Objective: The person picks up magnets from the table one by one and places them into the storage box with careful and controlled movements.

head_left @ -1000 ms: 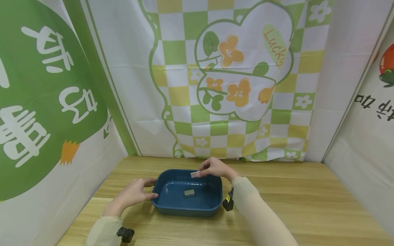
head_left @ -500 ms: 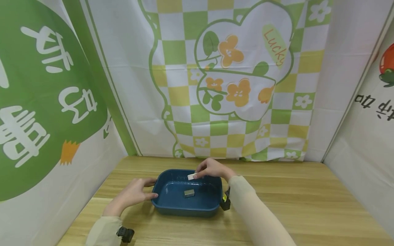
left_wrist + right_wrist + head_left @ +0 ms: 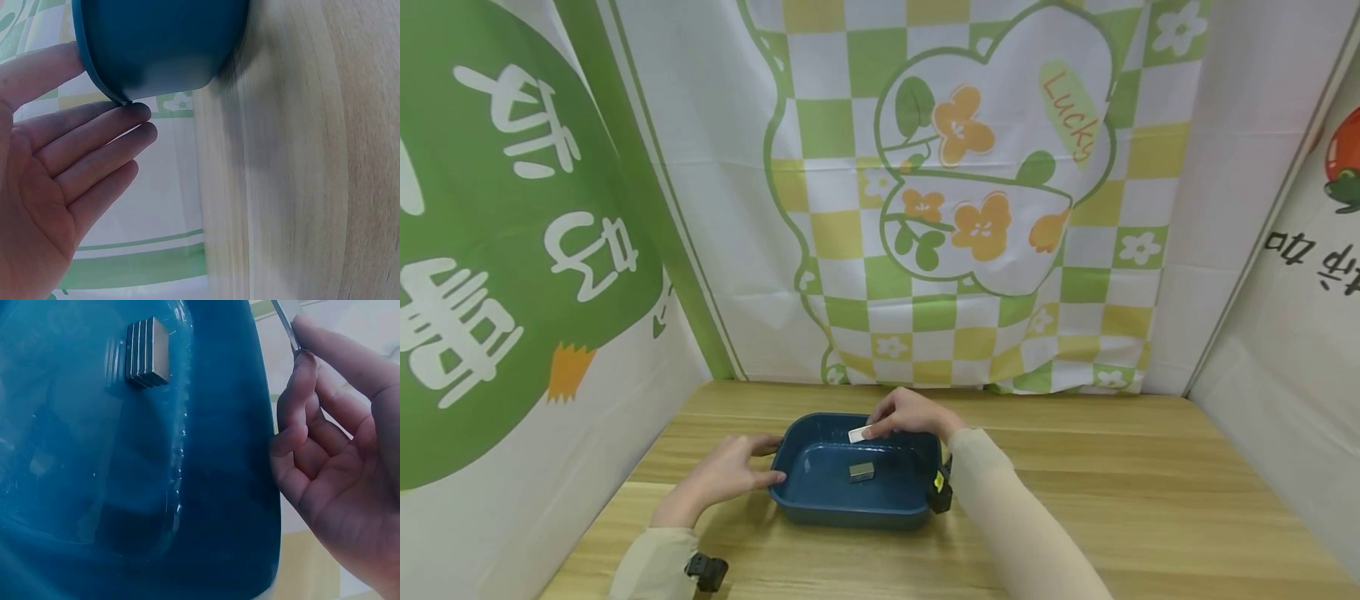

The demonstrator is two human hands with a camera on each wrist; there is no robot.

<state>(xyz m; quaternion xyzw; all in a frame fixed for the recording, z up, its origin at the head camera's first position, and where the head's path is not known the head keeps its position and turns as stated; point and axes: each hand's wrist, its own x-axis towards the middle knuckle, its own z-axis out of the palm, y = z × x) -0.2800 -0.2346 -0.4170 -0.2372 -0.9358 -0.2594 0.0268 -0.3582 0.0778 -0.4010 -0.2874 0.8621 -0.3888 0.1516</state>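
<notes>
A dark blue rectangular tub [image 3: 850, 518] with rounded corners stands on the table. Inside on its floor is a small stack of thin silver metal blocks [image 3: 861, 472]; in the right wrist view the stack [image 3: 147, 353] shows several layers. My right hand [image 3: 910, 414] is over the tub's far side and pinches a flat silver metal block [image 3: 857, 434] between thumb and forefinger. In the right wrist view that block [image 3: 287, 324] appears edge-on, and the other fingers are curled near the rim. My left hand [image 3: 722, 475], fingers nearly straight, touches the tub's left end with thumb and fingertips.
The wooden table [image 3: 1097, 492] extends around the tub on all sides. Behind it hangs a checkered printed cloth [image 3: 936, 312], and printed cloths [image 3: 497, 333] also form the side walls. A black wrist camera [image 3: 940, 492] sits close to the tub's right end.
My right hand has shifted slightly left and a little lower, with the pinched block tilting so its broad face shows. The left hand, tub and stack have stayed in place.
</notes>
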